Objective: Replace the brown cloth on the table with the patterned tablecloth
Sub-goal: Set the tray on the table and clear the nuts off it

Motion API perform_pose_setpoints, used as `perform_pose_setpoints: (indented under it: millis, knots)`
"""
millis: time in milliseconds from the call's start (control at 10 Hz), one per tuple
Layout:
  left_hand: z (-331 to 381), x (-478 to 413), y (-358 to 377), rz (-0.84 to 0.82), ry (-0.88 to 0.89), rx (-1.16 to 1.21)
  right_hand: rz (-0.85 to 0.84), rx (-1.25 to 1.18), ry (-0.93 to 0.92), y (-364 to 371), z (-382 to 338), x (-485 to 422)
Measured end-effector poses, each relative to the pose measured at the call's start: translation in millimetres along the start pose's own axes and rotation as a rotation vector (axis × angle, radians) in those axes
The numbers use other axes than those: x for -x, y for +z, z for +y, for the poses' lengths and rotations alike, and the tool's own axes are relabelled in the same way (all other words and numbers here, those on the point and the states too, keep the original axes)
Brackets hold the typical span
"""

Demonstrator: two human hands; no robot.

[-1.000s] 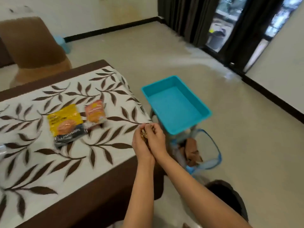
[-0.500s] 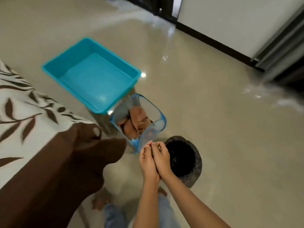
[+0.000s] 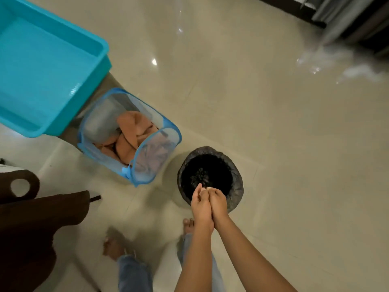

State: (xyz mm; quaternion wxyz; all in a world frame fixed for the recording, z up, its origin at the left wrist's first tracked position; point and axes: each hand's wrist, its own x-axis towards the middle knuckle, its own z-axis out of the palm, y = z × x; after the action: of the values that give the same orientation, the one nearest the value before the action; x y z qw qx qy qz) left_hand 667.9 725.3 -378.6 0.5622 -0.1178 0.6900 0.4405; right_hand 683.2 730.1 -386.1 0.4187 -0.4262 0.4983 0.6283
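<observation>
My left hand (image 3: 201, 205) and my right hand (image 3: 219, 204) are pressed together, fingers curled round a small clump of scraps with a pale bit showing at the fingertips. They hover over the near rim of a black-lined waste bin (image 3: 236, 197) on the floor. A crumpled light brown cloth (image 3: 130, 131) lies inside a blue mesh hamper (image 3: 169, 133) left of the bin. At the lower left hangs the dark brown cover (image 3: 42, 224) of the table corner. Only a white sliver of the patterned tablecloth (image 3: 7, 169) shows at the left edge.
An empty turquoise plastic tub (image 3: 42, 70) sits raised at the upper left, just behind the hamper. My bare feet (image 3: 114, 247) stand on the glossy beige tile floor (image 3: 273, 123), which stretches open to the right. Dark curtains (image 3: 357, 22) hang at the top right.
The view has swung away from the table and down to the floor. My joined hands carried the scraps from the table edge to above the black bin.
</observation>
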Motion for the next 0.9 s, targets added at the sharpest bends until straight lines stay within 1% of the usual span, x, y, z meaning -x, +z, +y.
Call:
perform_pose_setpoints:
  millis: [100,200,400,600,800,900]
  knots:
    - [-17,-24,6,-0.02,-0.084,0.006,0.138,1.001,-0.516,17,-21,-10]
    - [-17,-30,10,-0.023,-0.088,0.023,0.1,1.174,-0.617,20,-31,-12]
    - [-8,-35,14,-0.053,-0.101,0.007,0.133,1.383,-0.716,24,-32,-19]
    - [26,-16,15,-0.084,-0.041,0.031,0.083,1.368,-0.756,43,-14,8]
    - [116,32,2,-0.11,0.14,0.123,-0.084,1.379,-0.875,90,44,59]
    - [194,78,-25,-0.129,0.296,0.211,-0.29,1.455,-0.891,124,106,106]
